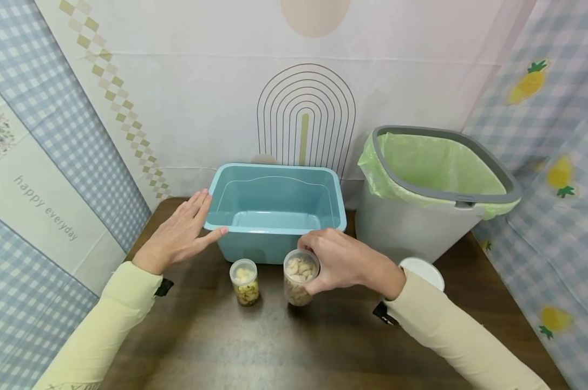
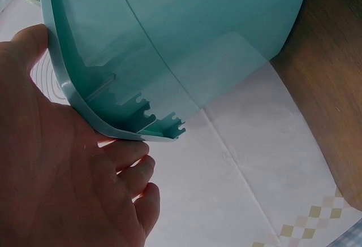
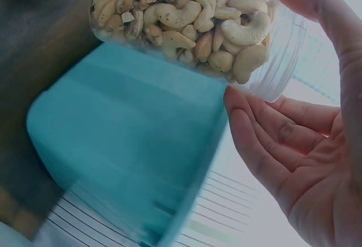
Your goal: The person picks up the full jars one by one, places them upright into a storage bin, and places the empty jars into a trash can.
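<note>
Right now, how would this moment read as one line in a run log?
left hand: flat against teal bin rim | right hand: grips open cashew jar | second jar: stands on table

I have both arms reaching forward in pale yellow sleeves, each with a dark strap at the wrist. My left hand (image 1: 179, 234) lies to the left and a little farther out, palm down, fingers straight and close together, thumb spread toward the right. My right hand (image 1: 340, 260) sits nearer the middle, knuckles up, fingers and thumb curled in a grip.
</note>
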Motion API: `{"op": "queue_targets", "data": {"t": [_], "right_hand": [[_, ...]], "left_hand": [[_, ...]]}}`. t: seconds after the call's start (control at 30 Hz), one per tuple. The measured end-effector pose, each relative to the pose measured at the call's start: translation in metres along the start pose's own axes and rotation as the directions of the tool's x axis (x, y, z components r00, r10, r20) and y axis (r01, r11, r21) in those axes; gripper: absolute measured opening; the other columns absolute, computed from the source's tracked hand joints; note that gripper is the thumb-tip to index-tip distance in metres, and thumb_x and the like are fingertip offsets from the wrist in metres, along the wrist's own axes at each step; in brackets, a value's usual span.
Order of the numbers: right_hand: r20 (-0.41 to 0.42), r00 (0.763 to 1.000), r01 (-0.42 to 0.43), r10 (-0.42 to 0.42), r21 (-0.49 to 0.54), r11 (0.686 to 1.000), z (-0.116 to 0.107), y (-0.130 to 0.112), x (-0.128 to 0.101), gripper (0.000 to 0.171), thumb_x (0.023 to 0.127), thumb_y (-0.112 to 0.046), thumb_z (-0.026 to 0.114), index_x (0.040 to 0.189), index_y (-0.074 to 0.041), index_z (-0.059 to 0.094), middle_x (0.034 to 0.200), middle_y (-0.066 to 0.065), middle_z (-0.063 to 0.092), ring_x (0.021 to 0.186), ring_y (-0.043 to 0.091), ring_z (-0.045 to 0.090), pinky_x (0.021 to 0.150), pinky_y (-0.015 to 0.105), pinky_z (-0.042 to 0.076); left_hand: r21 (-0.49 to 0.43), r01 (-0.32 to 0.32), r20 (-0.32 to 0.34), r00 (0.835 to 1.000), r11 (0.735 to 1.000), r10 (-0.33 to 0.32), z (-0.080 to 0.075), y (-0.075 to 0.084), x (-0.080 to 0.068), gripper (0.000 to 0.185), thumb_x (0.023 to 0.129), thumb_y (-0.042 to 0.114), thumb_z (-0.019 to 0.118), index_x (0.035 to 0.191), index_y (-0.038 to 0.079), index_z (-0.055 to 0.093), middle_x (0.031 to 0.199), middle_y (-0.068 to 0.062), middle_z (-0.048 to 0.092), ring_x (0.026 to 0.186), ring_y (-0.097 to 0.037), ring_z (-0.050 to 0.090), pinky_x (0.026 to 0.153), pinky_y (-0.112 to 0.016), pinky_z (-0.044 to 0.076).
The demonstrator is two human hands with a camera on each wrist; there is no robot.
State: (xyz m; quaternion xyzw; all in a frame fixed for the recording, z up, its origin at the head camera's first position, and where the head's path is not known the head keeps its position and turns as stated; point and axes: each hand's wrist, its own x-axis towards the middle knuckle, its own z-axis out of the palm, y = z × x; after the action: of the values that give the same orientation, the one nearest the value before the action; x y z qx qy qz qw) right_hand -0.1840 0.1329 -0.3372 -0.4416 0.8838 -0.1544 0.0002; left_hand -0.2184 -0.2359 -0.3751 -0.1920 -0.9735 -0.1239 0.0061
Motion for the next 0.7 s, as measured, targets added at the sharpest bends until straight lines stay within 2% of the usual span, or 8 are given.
{"op": "queue_targets", "data": {"t": [0.4,0.7], "right_hand": [[0.008,0.999,0.05,-0.049,-0.007,0.999,-0.048,-0.014,0.006,0.041,0.07,-0.039,0.087,0.098,-0.014,0.069,0.083,-0.007,0.065,0.07,0.003,0.053,0.059,0.02,0.048],[0.0,1.0,0.014,-0.014,-0.021,1.0,-0.086,-0.015,0.014,0.049,0.072,-0.041,0.088,0.106,-0.009,0.073,0.087,-0.005,0.07,0.08,0.007,0.065,0.072,0.026,0.057]], "left_hand": [[0.005,-0.004,0.004,1.0,1.0,0.004,-0.001,0.0,0.001,0.096,0.108,0.062,0.045,0.168,-0.004,0.007,0.177,-0.024,0.005,0.165,-0.043,0.008,0.133,-0.062,0.014],[-0.002,0.0,0.012,1.0,1.0,0.0,-0.002,0.0,0.001,0.097,0.108,0.063,0.044,0.168,-0.004,0.007,0.177,-0.024,0.004,0.166,-0.043,0.007,0.133,-0.062,0.013]]}}
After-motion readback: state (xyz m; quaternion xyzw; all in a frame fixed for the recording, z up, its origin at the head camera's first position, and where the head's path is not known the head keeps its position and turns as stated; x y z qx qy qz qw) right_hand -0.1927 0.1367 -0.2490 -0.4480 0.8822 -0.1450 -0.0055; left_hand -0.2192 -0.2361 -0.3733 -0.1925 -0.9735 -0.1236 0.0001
